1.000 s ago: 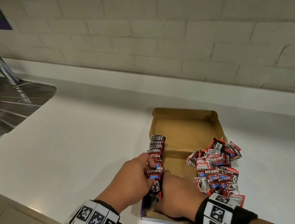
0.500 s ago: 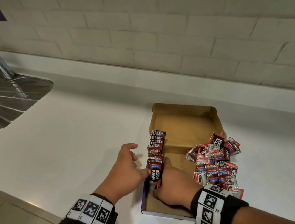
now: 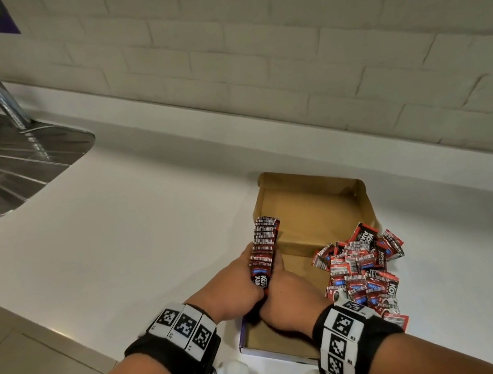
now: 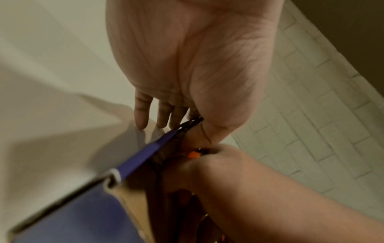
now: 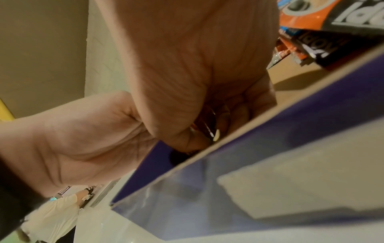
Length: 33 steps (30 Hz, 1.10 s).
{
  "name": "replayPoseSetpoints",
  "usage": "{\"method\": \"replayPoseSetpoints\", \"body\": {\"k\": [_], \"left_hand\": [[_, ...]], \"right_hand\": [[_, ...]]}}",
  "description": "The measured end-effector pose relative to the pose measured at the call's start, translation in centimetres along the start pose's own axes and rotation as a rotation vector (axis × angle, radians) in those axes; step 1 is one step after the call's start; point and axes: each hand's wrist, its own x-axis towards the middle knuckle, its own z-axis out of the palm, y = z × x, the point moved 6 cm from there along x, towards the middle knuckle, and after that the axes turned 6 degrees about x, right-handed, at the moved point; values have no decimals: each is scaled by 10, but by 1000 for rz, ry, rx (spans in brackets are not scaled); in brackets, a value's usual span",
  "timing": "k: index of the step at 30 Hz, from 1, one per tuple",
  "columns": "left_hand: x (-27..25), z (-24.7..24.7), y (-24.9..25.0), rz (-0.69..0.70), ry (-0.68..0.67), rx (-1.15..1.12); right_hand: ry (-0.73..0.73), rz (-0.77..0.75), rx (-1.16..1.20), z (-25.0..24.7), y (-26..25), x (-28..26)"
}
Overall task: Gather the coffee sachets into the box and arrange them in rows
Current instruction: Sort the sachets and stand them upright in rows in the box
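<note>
While both hands meet at the box's (image 3: 314, 204) left wall, the left hand (image 3: 229, 285) presses the outside of a standing row of sachets (image 3: 265, 246) with nearly straight fingers, and the right hand (image 3: 288, 298), inside the box, curls its fingers against the row's near end. A loose heap of sachets (image 3: 361, 268) lies along the box's right side on the white counter (image 3: 116, 242).

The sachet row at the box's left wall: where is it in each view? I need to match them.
Head: sachet row, centre, between both hands.
Left wrist: dark edge below the left palm.
Right wrist: only a sliver under the right hand.
Shared landmark: the box's purple wall.
</note>
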Motion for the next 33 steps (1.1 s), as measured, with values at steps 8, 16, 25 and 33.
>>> {"method": "replayPoseSetpoints", "body": {"k": [8,16,25,33], "left_hand": [[-1,2,-5,30,-8,-27],[-6,2,-10,-12,-33,-14],[-8,-5,-34,-130,-102,-70],[-46,-58,22,-25,272,63]], "right_hand": [[-27,-44,39,-5,5,-3],[-39,-41,52,-7,8,-4],[-228,49,-87,-40,-12,-31],[-82,-25,249,-148,14,-118]]}}
